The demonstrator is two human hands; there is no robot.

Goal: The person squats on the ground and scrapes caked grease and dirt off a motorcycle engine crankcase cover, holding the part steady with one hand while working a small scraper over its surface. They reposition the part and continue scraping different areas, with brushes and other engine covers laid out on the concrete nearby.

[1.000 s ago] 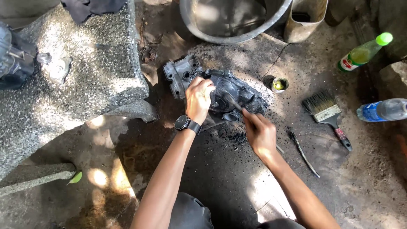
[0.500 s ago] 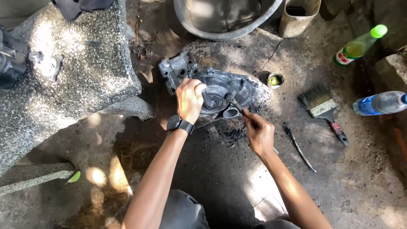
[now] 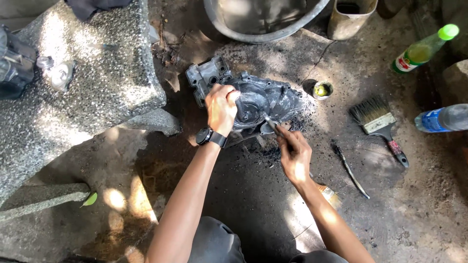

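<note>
Engine cover (image 3: 265, 100), a dark, grimy metal casting, lies flat on the oil-blackened ground (image 3: 243, 195) at the centre of the view, just beside a speckled stone slab (image 3: 97, 83) at its 9 o'clock. The left hand (image 3: 222, 107) grips the casting's left rim, fingers curled over the edge. The right hand (image 3: 292, 153), at the cover's 5 o'clock, pinches a slim tool (image 3: 270, 122) whose tip touches the casting's inner face. Judging by the black crumbs scattered at the cover's 3 and 6 o'clock, some cleaning appears done, though much grime seems to remain. A paintbrush (image 3: 378, 122) lies at 3 o'clock, untouched, near a green-capped bottle (image 3: 421, 48).
</note>
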